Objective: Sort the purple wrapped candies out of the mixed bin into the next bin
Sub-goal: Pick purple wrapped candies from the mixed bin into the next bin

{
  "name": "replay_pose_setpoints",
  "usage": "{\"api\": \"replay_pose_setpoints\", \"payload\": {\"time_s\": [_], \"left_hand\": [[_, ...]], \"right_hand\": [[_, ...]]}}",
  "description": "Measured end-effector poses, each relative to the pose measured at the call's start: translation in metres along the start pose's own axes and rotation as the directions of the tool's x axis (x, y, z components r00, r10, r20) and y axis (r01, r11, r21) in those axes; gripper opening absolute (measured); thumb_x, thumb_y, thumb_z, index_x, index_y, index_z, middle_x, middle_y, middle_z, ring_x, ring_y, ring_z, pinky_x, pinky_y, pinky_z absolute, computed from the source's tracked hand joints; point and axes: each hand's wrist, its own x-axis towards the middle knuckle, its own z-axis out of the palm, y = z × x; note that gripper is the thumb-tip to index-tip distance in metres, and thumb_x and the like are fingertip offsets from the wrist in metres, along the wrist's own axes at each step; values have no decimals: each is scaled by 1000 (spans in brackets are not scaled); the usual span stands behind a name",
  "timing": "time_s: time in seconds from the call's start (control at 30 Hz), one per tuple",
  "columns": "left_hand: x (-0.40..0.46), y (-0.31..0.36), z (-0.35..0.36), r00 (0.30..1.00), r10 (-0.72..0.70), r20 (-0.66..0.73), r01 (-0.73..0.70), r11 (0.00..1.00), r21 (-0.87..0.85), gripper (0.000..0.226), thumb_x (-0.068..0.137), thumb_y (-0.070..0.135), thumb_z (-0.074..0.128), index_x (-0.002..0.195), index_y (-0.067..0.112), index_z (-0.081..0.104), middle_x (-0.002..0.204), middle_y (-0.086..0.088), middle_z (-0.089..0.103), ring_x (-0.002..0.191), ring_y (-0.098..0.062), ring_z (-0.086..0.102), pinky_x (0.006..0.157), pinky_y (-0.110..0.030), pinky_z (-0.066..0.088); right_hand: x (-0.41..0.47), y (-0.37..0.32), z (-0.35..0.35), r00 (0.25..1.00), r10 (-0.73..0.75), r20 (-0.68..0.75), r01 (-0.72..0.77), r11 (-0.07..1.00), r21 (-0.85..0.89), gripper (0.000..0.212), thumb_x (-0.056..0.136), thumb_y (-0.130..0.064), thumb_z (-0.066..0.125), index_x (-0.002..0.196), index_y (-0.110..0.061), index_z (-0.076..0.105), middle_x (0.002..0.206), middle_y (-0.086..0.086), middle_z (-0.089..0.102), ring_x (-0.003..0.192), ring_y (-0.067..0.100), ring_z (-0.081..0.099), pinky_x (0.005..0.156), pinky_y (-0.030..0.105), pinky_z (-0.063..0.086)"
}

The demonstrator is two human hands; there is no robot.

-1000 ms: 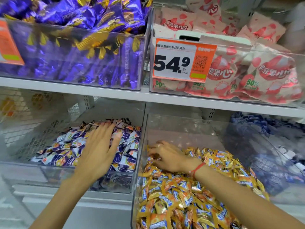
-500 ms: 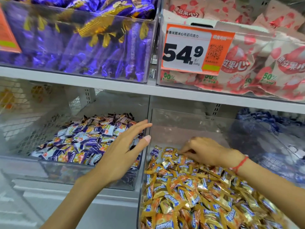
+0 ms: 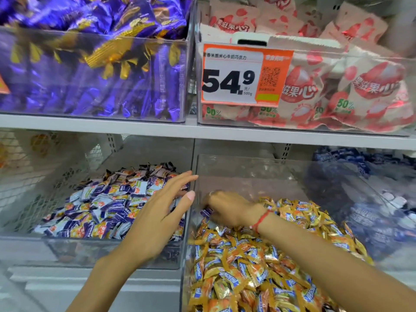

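Two clear bins sit side by side on the lower shelf. The right bin holds a heap of orange and gold wrapped candies. The left bin holds purple and white wrapped candies. My right hand is curled at the back left corner of the orange heap and pinches a purple wrapped candy. My left hand hovers with fingers spread over the right side of the left bin, its thumb near the wall between the two bins.
On the upper shelf stand a bin of large purple and gold packets and a bin of pink fruit packets with an orange price tag. A bin of blue candies is at the lower right.
My left hand has drifted right, from over the purple candies toward the dividing wall. My right hand has moved back to the heap's left corner and closed on a purple candy.
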Motion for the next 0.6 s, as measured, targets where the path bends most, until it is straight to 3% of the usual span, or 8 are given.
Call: {"api": "replay_pose_setpoints", "payload": {"time_s": [0.1, 0.17, 0.2, 0.27, 0.33, 0.4, 0.5, 0.6], "left_hand": [[1, -1, 0, 1000, -7, -28, 6, 999, -41, 47, 86, 72, 37, 129, 57, 47, 140, 43, 33, 129, 23, 27, 110, -24, 26], [1, 1, 0, 997, -27, -71, 23, 998, -59, 37, 90, 66, 43, 126, 57, 49, 140, 41, 35, 130, 23, 25, 113, -27, 25], [2, 4, 0, 994, -23, -104, 17, 998, -59, 37, 90, 67, 44, 125, 58, 49, 141, 40, 35, 131, 20, 25, 115, -29, 24], [2, 17, -1, 987, 12, -162, -25, 997, -79, 42, 86, 70, 46, 126, 56, 50, 141, 38, 38, 134, 15, 27, 113, -27, 25], [1, 35, -1, 986, 51, -159, -77, 983, -165, 39, 88, 59, 55, 126, 51, 52, 136, 34, 47, 129, 14, 37, 107, -16, 31], [-1, 52, 0, 985, 87, -152, -120, 967, -226, 40, 84, 42, 61, 124, 45, 57, 124, 30, 59, 118, 10, 51, 97, -10, 40], [-7, 60, 0, 954, 101, -282, -187, 936, -298, 33, 84, 25, 66, 115, 35, 65, 106, 23, 70, 99, 1, 65, 85, -12, 49], [-11, 56, -7, 923, 88, -376, -194, 947, -254, 25, 86, 21, 67, 108, 32, 69, 102, 19, 72, 96, -3, 67, 83, -16, 51]], "right_hand": [[-19, 10, -18, 999, 42, -18, -41, 996, 81, 35, 89, -32, 67, 119, -15, 61, 119, 4, 63, 107, 21, 58, 83, 30, 45], [-39, 13, -32, 988, 136, -73, -105, 939, 328, 34, 86, -34, 70, 112, -13, 65, 102, -1, 67, 87, 9, 61, 78, 26, 49], [-50, 10, -40, 975, 191, -110, -106, 846, 522, 28, 84, -30, 73, 104, -12, 67, 91, -3, 68, 76, 4, 62, 73, 22, 50], [-71, -3, -56, 944, 287, -162, -14, 526, 851, 13, 81, -19, 76, 89, -13, 68, 78, -1, 71, 66, 5, 66, 67, 18, 54], [-86, -20, -70, 917, 347, -198, 110, 259, 960, 9, 81, -13, 74, 89, -10, 70, 83, 8, 75, 73, 15, 71, 71, 20, 56], [-95, -38, -81, 906, 357, -227, 190, 137, 972, 14, 84, -12, 70, 96, -4, 71, 90, 13, 75, 81, 18, 72, 71, 19, 56], [-102, -55, -90, 907, 340, -249, 223, 115, 968, 19, 86, -17, 68, 100, -5, 72, 92, 12, 75, 86, 17, 72, 73, 18, 54], [-105, -56, -96, 935, 246, -254, 201, 222, 954, 19, 90, -20, 64, 106, -12, 72, 96, 6, 75, 92, 14, 71, 81, 21, 56]]}}
